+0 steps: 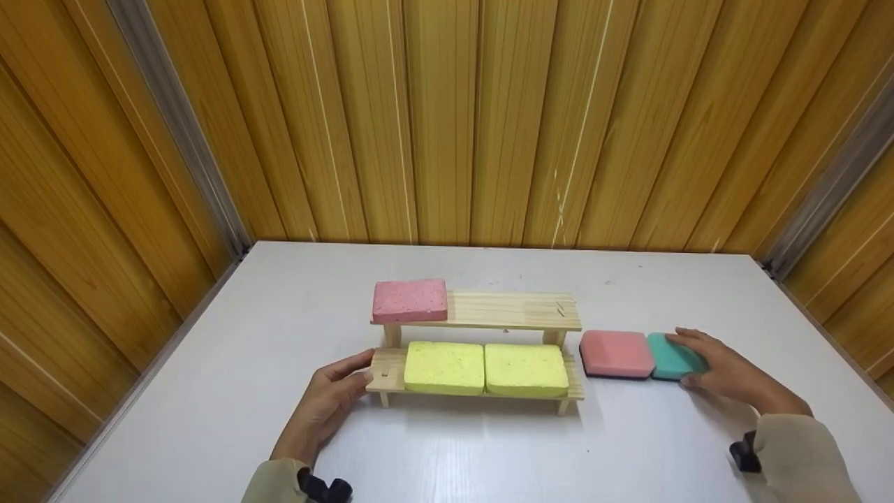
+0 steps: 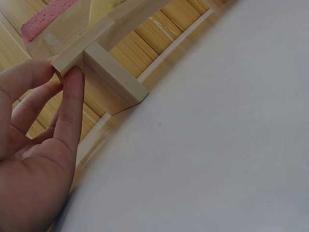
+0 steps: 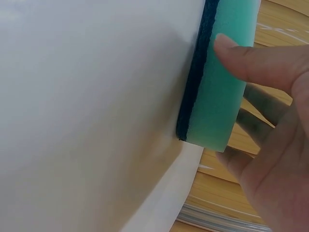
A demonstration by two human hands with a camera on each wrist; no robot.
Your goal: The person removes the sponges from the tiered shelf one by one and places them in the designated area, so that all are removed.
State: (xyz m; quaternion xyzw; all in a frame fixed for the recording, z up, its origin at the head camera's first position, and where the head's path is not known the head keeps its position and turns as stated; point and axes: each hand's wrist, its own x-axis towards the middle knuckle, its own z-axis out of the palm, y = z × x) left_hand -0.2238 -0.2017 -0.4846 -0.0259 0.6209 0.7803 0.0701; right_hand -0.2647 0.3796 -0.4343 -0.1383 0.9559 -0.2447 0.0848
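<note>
A small two-tier wooden rack stands on the white table. My left hand pinches the left end of its lower shelf, and the left wrist view has the thumb against the shelf's underside. Two yellow sponges lie side by side on the lower shelf; a pink sponge occupies the upper shelf's left end. Right of the rack, my right hand holds a teal sponge with a dark scouring layer underneath, thumb on its near side, other fingers partly hidden beyond it.
A thicker pink sponge with a dark base lies between the rack and the teal sponge, against the teal one. Wood-patterned panels rise behind the white table and at both sides.
</note>
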